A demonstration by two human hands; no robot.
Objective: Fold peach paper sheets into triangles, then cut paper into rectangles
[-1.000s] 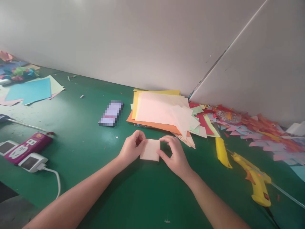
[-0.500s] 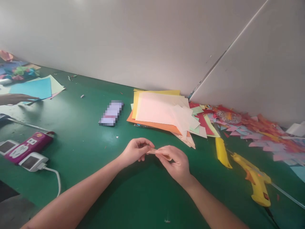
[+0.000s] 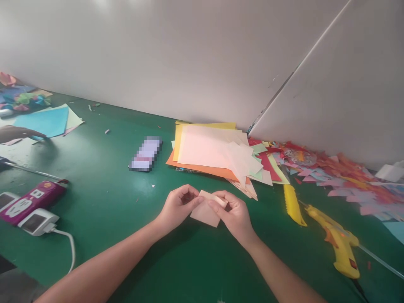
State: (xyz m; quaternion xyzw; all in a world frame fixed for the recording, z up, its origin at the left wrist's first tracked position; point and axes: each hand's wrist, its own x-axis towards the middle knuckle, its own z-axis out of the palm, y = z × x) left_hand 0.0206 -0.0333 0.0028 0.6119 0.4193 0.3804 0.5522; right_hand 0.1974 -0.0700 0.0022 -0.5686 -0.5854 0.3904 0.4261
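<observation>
A small pale peach piece of paper [image 3: 206, 214] is held between both hands above the green table [image 3: 189, 269]. My left hand [image 3: 179, 208] is closed, pinching its left edge between thumb and fingers. Closed too, my right hand [image 3: 232, 212] grips the right side, its thumb resting on the paper. The far edge looks folded or curled over toward me. Just beyond the hands lies a stack of coloured paper sheets [image 3: 205, 145], with pale cut pieces [image 3: 241, 162] on its right side.
At right lie a yellow utility knife [image 3: 293, 205], a yellow glue gun [image 3: 336, 240] and a heap of paper scraps [image 3: 341, 172]. Left are a blurred-out phone [image 3: 146, 154] and a purple power strip [image 3: 33, 203] with white plugs. Another person's hand [image 3: 22, 134] touches blue paper [image 3: 47, 120].
The paper, seen nearly edge-on before, has tilted so its flat face shows. Both hands have turned with it and keep their hold. The other person's hand has shifted slightly.
</observation>
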